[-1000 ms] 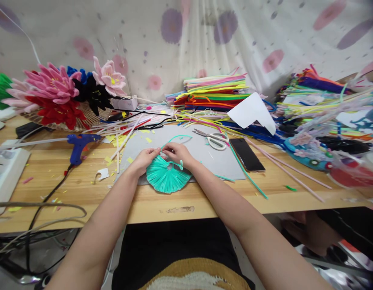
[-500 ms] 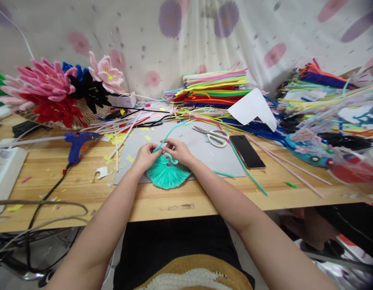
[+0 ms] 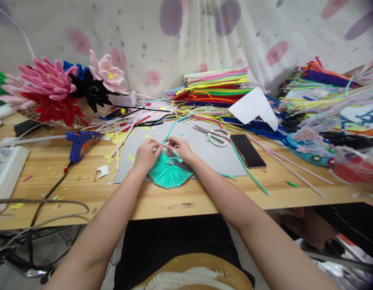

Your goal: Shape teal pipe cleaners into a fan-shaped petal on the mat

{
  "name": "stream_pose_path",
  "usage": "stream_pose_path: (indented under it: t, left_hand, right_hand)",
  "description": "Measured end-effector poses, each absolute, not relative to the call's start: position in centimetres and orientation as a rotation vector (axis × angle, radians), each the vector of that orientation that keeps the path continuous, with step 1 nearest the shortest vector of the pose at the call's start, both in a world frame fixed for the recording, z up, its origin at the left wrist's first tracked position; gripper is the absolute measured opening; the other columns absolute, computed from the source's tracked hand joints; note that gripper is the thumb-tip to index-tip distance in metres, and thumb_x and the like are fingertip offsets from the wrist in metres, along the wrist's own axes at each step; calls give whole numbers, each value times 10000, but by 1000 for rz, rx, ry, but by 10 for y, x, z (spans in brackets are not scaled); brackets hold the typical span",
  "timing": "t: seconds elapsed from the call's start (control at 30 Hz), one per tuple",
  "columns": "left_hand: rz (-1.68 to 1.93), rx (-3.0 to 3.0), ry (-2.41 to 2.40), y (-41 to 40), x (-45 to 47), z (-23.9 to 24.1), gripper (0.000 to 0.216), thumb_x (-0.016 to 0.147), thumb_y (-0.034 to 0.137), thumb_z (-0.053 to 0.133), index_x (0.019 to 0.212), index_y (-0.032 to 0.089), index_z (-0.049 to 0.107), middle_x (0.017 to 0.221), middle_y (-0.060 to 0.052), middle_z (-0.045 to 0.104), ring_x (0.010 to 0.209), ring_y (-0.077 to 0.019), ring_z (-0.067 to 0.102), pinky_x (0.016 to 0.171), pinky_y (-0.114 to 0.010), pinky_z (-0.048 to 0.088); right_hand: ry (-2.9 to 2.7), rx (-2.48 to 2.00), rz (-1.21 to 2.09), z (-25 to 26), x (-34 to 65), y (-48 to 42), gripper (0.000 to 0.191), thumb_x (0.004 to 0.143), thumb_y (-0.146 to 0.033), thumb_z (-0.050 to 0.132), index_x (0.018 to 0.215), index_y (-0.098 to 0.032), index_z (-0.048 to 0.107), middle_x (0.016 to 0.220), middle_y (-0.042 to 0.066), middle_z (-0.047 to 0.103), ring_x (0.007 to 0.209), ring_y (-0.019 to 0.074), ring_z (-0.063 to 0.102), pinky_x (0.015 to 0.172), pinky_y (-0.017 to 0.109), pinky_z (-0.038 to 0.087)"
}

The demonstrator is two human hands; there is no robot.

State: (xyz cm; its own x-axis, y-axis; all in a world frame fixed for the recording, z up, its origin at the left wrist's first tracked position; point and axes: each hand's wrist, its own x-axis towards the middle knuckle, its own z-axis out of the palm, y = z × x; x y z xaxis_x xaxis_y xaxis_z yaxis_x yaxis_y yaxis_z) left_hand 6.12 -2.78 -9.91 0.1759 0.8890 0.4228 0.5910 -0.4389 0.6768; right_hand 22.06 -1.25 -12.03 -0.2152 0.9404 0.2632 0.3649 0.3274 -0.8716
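- The teal fan [image 3: 169, 176] lies flat on the grey mat [image 3: 216, 159] near the counter [image 3: 83, 181] edge, spreading towards me.
- My left hand [image 3: 146, 155] and right hand [image 3: 182, 149] meet at its narrow top, each grip pinched tight on the teal pipe cleaner [image 3: 171, 131].
- From the pinch, its long axis runs away from me, slightly rightward; both hands sit equally near.

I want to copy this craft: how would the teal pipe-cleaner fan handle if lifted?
Probably light: the teal fan is only fuzzy stems packed side by side. It likely keeps its flat shape yet bends under a pinch, as the loose teal strand curves freely above it. Its fuzz should grip the grey mat rather than slide.
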Motion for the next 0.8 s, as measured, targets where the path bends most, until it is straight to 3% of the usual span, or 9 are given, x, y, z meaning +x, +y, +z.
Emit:
stream_pose_path:
  t: [0.27, 0.43, 0.63, 0.8]
  left_hand:
    - [1144, 1184, 1372, -22, 63, -105, 172, 500, 280, 713, 581, 146, 641, 530, 0, 602, 550, -132, 519, 558, -243, 374]
    - [1062, 896, 1299, -25, 65, -98, 257, 366, 242, 769, 532, 139, 602, 456, 12, 571, 477, -113, 497, 523, -237, 369]
    - [1103, 971, 1170, -24, 66, -101, 291, 440, 332, 759, 616, 131, 645, 560, -8, 621, 563, -127, 543, 593, -246, 401]
    - [1177, 966, 1161, -21, 68, -106, 288, 437, 318, 759, 622, 138, 632, 565, 8, 606, 573, -117, 529, 600, -240, 392]
  right_hand:
    - [-1769, -1053, 1007, -124, 218, -14, 270, 712, -268, 600, 960, -169, 565, 628, -52, 551, 581, 78, 503, 603, 201, 390]
    - [-1702, -931, 1191, -127, 215, -11, 317, 669, -288, 632, 950, -179, 533, 583, -69, 528, 540, 77, 490, 558, 201, 382]
    - [-1498, -893, 1301, -120, 213, -9, 280, 658, -406, 632, 740, -176, 495, 599, -48, 546, 496, 63, 451, 490, 195, 358]
    - [-1454, -900, 1351, -116, 211, -13, 320, 627, -421, 662, 731, -173, 489, 610, -50, 543, 508, 58, 450, 488, 192, 361]
